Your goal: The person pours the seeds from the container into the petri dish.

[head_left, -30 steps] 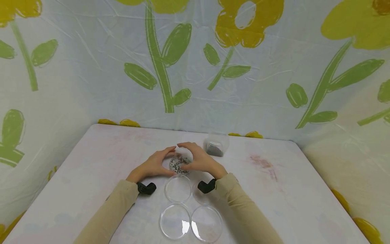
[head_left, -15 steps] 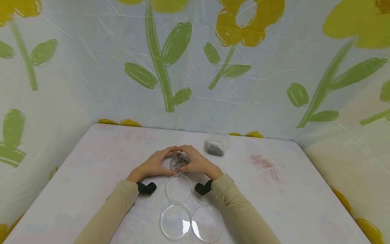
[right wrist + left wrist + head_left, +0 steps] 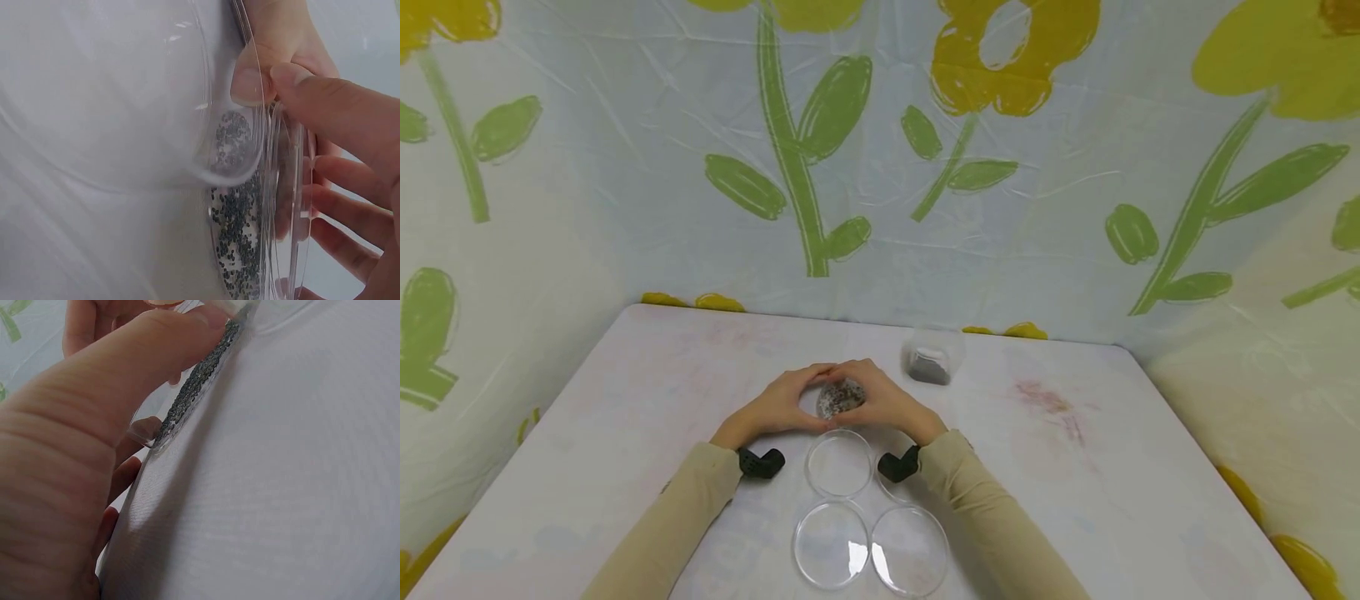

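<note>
A clear round petri dish [image 3: 840, 400], with dark seed-like grains scattered over its bottom, sits on the table between both hands. My left hand [image 3: 786, 404] curls round its left side, thumb at the near edge and fingers at the far edge. The right hand [image 3: 891, 404] wraps the right side the same way. Thumb tips meet at the front, and the fingertips come together behind. In the right wrist view, dark grains [image 3: 237, 231] show through the clear plastic, with stacked rims beside the fingers. The left wrist view shows the grains [image 3: 197, 381] as a thin layer, edge-on.
Several clear round dishes stand nearer the body: one dish [image 3: 807, 467] right in front of the hands, another dish [image 3: 794, 546] below it, a third dish [image 3: 947, 546] beside that. One more is partly hidden under the right wrist. A clear container [image 3: 930, 365] with dark contents stands back right.
My right hand has moved slightly left and closed in on the dish, so its fingertips and thumb now meet those of the left hand. The left hand has barely moved.
</note>
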`<state>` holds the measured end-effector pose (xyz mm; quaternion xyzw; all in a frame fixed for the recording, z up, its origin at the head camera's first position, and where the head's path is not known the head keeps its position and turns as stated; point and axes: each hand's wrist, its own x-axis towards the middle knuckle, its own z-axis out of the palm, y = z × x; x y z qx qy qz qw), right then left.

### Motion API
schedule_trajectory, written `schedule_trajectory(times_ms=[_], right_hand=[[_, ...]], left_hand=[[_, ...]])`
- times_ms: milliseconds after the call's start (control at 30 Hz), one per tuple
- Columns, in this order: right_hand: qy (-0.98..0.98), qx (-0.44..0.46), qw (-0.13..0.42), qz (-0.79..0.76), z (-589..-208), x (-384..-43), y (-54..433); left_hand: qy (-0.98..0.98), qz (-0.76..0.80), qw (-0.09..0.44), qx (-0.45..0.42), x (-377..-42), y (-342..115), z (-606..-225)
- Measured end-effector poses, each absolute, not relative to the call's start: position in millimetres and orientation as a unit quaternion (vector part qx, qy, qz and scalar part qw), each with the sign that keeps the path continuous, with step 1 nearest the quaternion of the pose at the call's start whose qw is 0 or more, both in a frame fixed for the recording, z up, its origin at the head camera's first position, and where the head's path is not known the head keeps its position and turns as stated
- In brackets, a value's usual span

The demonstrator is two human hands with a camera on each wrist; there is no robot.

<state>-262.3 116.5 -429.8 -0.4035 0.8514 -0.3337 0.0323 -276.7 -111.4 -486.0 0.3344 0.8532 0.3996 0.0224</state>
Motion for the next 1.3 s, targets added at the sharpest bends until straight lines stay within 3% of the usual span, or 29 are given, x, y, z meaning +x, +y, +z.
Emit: schedule_trajectory(times_ms=[867, 1300], right_hand=[[0.855, -0.421, 0.062, -0.298, -432.0, -263.2, 118.9], [0.832, -0.462, 0.048, -0.302, -434.6, -272.5, 123.3]], left_hand=[[0.850, 0.399, 0.032, 0.343, -276.3, -112.2, -483.7], [0.853, 0.396, 0.026, 0.338, -277.1, -113.0, -486.5]])
